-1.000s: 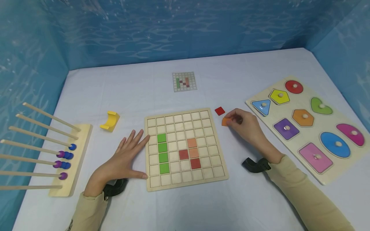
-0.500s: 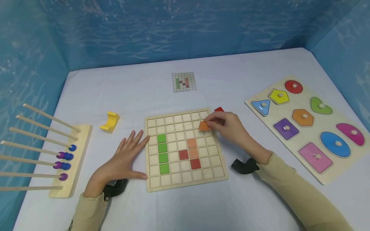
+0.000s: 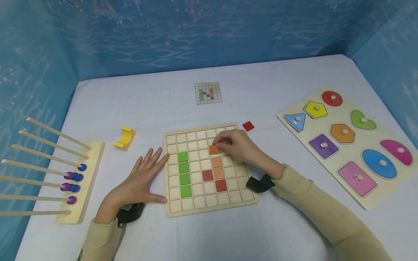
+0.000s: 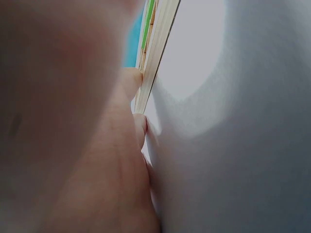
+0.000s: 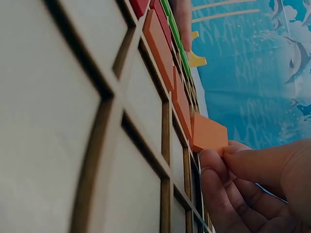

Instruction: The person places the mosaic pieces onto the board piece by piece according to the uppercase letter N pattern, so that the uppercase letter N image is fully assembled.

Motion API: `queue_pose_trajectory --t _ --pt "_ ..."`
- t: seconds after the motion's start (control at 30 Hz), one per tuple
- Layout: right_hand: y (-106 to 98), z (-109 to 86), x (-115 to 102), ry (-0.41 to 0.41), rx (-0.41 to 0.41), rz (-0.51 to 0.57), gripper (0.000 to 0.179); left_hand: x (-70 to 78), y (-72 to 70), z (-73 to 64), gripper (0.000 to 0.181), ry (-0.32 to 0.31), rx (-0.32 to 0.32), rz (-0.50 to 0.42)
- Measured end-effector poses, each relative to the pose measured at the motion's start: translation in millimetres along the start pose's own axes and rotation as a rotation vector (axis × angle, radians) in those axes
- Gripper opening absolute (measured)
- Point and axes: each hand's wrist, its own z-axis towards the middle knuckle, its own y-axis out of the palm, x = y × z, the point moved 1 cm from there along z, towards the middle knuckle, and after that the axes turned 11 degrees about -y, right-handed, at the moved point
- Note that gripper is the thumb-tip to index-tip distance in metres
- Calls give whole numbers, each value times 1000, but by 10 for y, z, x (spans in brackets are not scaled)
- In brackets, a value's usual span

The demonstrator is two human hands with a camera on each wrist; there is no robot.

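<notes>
Between thumb and fingertips, my right hand (image 3: 237,145) pinches an orange square tile (image 3: 213,149) over the wooden grid board (image 3: 210,210). In the right wrist view that tile (image 5: 209,133) is tilted, just beyond two orange tiles (image 5: 181,103) seated in the grid. Those seated tiles stand in one column, with a red tile (image 3: 221,185) below and another red tile (image 3: 207,175) to the left. Several green tiles (image 3: 184,178) fill a column further left. My left hand (image 3: 138,181) lies with spread fingers, its index fingertip and thumb touching the board's left edge.
A loose red tile (image 3: 248,126) lies beyond the board's upper right corner. Behind the board is a small pattern card (image 3: 208,93). A knobbed shape puzzle (image 3: 343,145) lies right; a bead rack (image 3: 81,181) and a yellow curved block (image 3: 125,138) are left.
My right hand has carried the orange tile left, from the table beside the board to over the column of orange tiles. The left hand stays in place.
</notes>
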Motion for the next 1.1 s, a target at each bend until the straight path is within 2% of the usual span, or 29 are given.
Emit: queue_pose_trajectory --t 0.23,0.5,0.7,0.87,0.97,1.1 --pt "-5 -9 -18 -21 -47 -20 9 2 -5 -4 123 5 0 1" --pt "-12 -13 -3 -58 -7 -72 9 12 -18 -3 123 -7 -11 8" --pt "-167 -36 21 37 58 -78 10 10 -11 -5 123 6 -1 -5" --pt "-442 -126 167 111 190 -87 13 9 -11 -4 123 13 3 -8" --pt "-576 -202 291 190 276 -65 15 10 -17 -6 123 10 -3 -4" --pt "-664 -276 414 271 324 -55 22 11 -21 -8 121 9 -11 -5"
